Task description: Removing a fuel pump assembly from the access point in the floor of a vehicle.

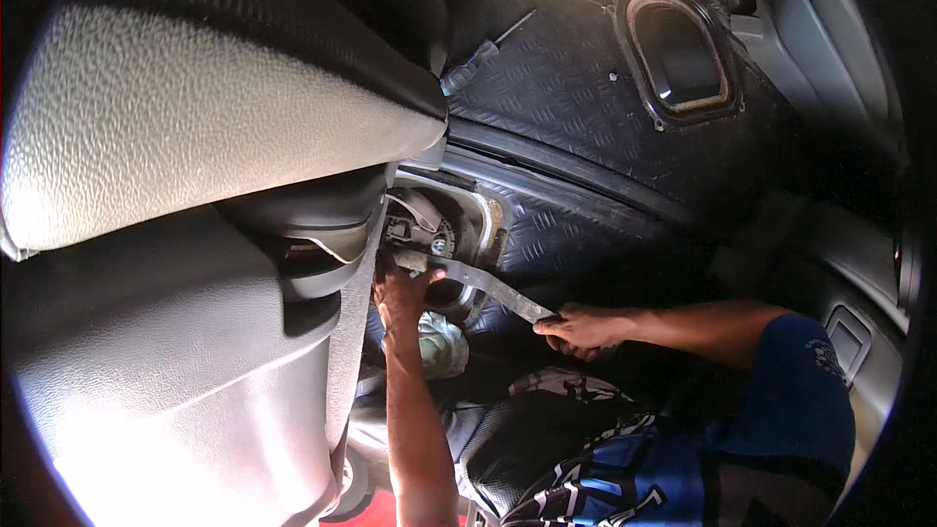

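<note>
My left hand [402, 291] steadies the long flat grey metal bar [488, 285]; my right hand [584, 329] grips its far end. Round grey fitting [429, 232] just above remains seated; removal unfinished.

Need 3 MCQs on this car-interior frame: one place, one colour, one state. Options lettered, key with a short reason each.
1. Where does the screwdriver lie?
A. On the ribbed black floor mat, beyond the seat
B. In the right hand
C. On the light seat cushion

2. What colour is the sleeve on the right arm?
A. Red
B. Blue
C. White

3. How is the long flat metal tool held?
A. Lying loose on the floor
B. Left hand only
C. Right hand grips one end, left hand is at the other end by the round opening

Key: 1 A, it rests alone on the mat near the seat edge. 2 B, the sleeve shows blue. 3 C, each hand meets one end of the bar.
</note>
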